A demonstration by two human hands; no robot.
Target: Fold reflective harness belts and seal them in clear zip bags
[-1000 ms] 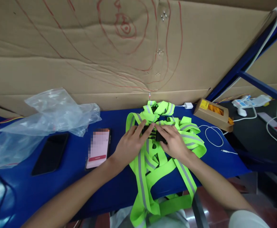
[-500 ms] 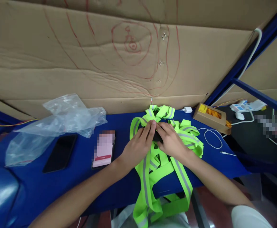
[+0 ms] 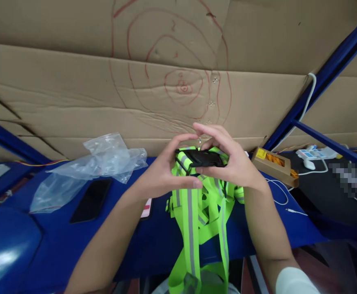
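A bundle of fluorescent yellow-green reflective straps [image 3: 191,228] with grey stripes hangs down over the table's front edge. One strap joins a flat black piece [image 3: 205,158], raised above the rest of the bundle; its exact kind I cannot make out. My left hand [image 3: 166,167] curves around its left end, fingers over the top and thumb across the front. At the other end, my right hand [image 3: 227,153] grips it with the thumb in front and the fingers arched behind. The fingertips of both hands come close together above it.
A dark phone [image 3: 91,201] and clear plastic bags [image 3: 105,161] lie left on the blue table [image 3: 154,241]. Another phone [image 3: 146,209] is partly behind my left arm. To the right are a cardboard box [image 3: 271,165], a white cable [image 3: 278,192] and a power strip [image 3: 317,152]. Cardboard panels stand behind.
Both hands have lifted the black piece with its straps off the pile and spread from a close pinch to either end of it. The view has tilted up.
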